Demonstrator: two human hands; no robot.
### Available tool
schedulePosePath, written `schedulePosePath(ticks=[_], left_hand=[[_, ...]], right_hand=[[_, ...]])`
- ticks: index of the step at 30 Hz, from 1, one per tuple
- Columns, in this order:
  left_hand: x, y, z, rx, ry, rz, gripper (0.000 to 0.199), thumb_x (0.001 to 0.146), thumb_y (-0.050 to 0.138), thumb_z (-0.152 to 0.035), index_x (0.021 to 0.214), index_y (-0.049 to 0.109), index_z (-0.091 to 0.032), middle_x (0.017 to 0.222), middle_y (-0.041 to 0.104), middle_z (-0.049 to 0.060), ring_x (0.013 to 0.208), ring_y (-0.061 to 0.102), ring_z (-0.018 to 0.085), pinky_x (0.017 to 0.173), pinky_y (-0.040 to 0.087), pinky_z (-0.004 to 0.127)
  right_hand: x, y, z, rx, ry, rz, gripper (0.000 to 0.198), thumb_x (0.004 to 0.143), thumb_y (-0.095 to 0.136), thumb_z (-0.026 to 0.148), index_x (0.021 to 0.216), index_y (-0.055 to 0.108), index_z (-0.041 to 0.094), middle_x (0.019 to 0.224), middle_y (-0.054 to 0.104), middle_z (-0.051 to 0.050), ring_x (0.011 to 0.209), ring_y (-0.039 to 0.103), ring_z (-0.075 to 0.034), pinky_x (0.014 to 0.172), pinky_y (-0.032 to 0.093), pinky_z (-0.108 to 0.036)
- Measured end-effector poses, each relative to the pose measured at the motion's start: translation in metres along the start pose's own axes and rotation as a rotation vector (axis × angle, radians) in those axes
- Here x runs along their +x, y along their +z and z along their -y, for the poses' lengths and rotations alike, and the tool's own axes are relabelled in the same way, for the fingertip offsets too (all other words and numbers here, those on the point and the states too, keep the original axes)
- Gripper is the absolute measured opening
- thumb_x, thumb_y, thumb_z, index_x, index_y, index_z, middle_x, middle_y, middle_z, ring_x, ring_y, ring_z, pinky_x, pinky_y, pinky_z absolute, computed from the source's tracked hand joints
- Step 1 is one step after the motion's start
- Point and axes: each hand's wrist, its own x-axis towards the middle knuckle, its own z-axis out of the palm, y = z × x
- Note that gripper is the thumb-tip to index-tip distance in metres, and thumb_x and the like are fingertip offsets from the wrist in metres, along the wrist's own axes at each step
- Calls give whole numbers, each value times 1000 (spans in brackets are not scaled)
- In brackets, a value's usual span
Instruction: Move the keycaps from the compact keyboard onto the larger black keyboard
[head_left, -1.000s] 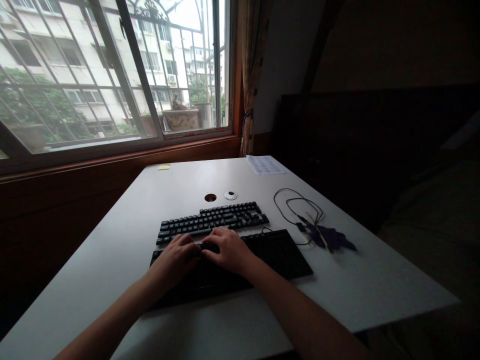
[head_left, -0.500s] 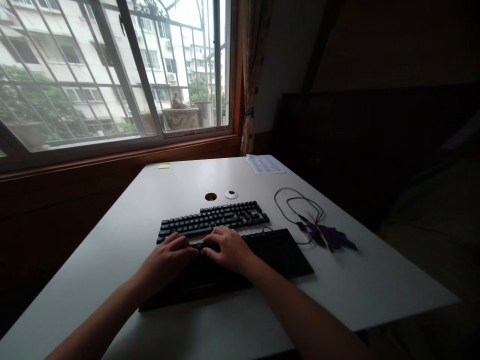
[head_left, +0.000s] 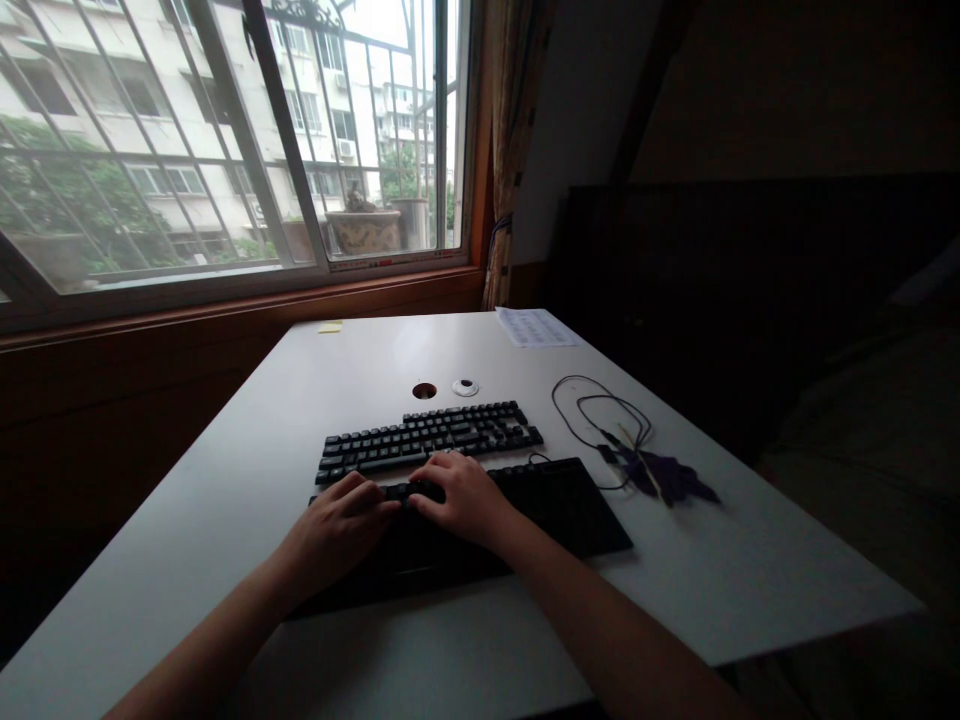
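Note:
A black keyboard (head_left: 566, 512) lies on the white table, its left part largely covered by my hands. My left hand (head_left: 341, 525) rests over its upper left area, fingers bent and pressed together. Beside it, my right hand (head_left: 466, 500) is over the upper middle, fingers curled, thumb drawn in toward the left fingertips. A few dark keys show between the two hands. Anything pinched in either hand is too small or hidden to make out. Just behind the keyboard, loose black keycaps (head_left: 442, 436) are laid out in rows like a keyboard layout.
To the right lie a looped black cable (head_left: 592, 400), a purple cloth or glove (head_left: 675, 478) and a thin light stick (head_left: 646, 465). Behind the keycaps are a round hole (head_left: 424, 391) and its white cover (head_left: 465, 387). Printed paper (head_left: 538, 328) and a yellow note (head_left: 330, 326) lie farther back.
The view has shifted very slightly, so everything sits a little differently in the frame. Both hands keep nearly the same pose at the keyboard's upper edge.

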Motion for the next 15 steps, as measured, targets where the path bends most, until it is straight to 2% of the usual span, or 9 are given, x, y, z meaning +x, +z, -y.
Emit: schedulePosePath(ticks=[15], left_hand=[[-1, -1, -2, -30, -23, 44, 26, 96, 56, -17, 119, 66, -22, 100, 62, 8, 90, 54, 21, 80, 55, 37]], right_hand=[[0, -3, -1, 34, -1, 31, 25, 89, 69, 41, 110, 73, 27, 106, 68, -4, 105, 60, -22, 94, 44, -36]])
